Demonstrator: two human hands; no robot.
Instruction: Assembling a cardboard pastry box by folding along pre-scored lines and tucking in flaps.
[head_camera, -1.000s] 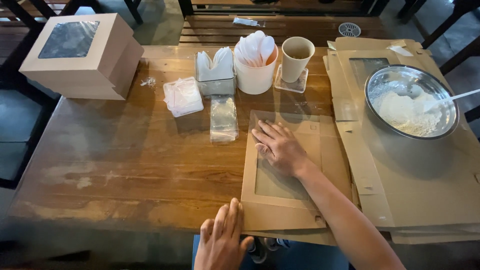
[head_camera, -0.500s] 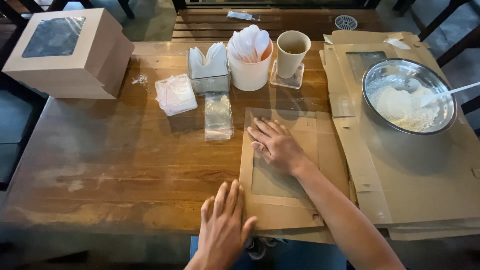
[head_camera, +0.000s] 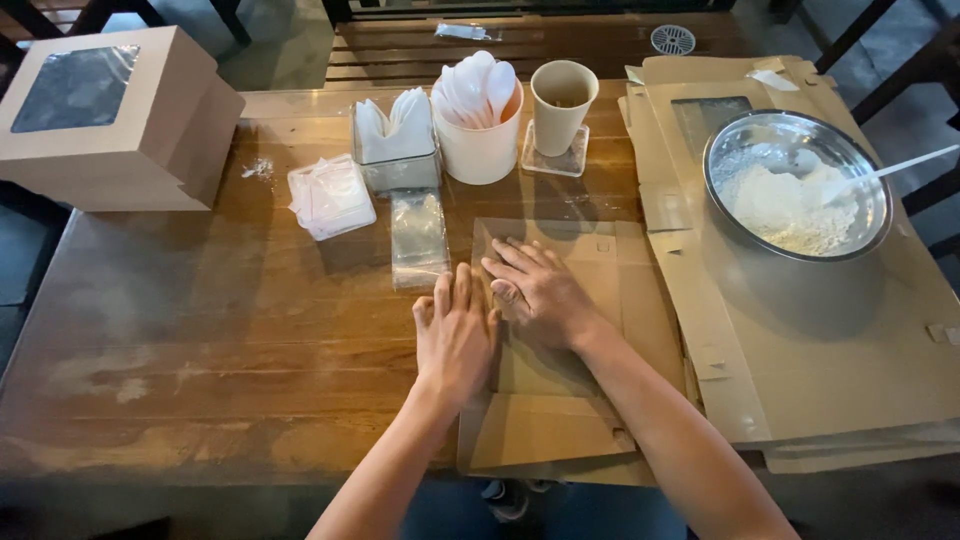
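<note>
A flat, unfolded brown cardboard box blank (head_camera: 560, 400) with a clear window lies on the wooden table (head_camera: 200, 330) in front of me. My right hand (head_camera: 540, 290) rests flat on the blank's upper left part, fingers spread. My left hand (head_camera: 455, 335) lies palm down along the blank's left edge, fingers together and pointing away from me. The two hands are side by side and nearly touching. Neither hand holds anything.
A stack of flat box blanks (head_camera: 820, 350) at right carries a metal bowl of white powder (head_camera: 795, 185) with a spoon. Behind are a paper cup (head_camera: 562, 100), a tub of white spoons (head_camera: 480, 120), a napkin holder (head_camera: 397, 140), plastic bags (head_camera: 420, 235) and assembled window boxes (head_camera: 110, 115).
My left hand has moved up from the table's near edge onto the left edge of the blank, beside my right hand. My right hand has stayed pressed on the blank.
</note>
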